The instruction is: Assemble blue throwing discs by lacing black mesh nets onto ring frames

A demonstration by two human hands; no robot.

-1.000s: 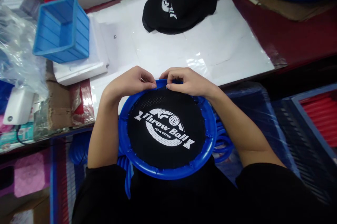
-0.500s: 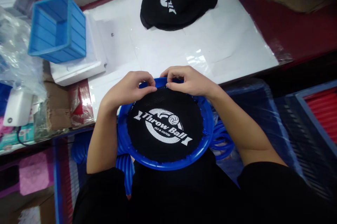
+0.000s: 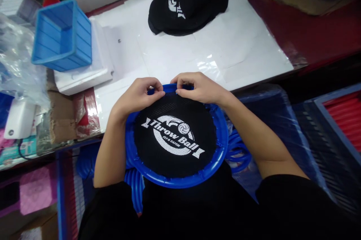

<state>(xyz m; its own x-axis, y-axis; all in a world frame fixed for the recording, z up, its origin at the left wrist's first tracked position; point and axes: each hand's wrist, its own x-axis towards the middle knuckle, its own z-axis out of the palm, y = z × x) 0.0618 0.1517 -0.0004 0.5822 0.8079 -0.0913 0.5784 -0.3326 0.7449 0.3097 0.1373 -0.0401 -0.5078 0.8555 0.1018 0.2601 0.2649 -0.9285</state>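
A blue plastic ring rests against my body at the table's near edge. A black mesh disc with white "Throw Ball" print is stretched inside it. My left hand pinches the mesh at the ring's far rim, fingers closed. My right hand pinches the same rim just to the right, fingers curled. The fingertips of the two hands nearly touch.
A pile of black printed mesh discs lies at the back of the white sheet. A blue box stands at back left beside plastic bags. More blue rings sit below the table at right.
The ring has shifted slightly. My left hand's fingers have moved a little along the rim; both hands stay pinched on the far edge of the mesh.
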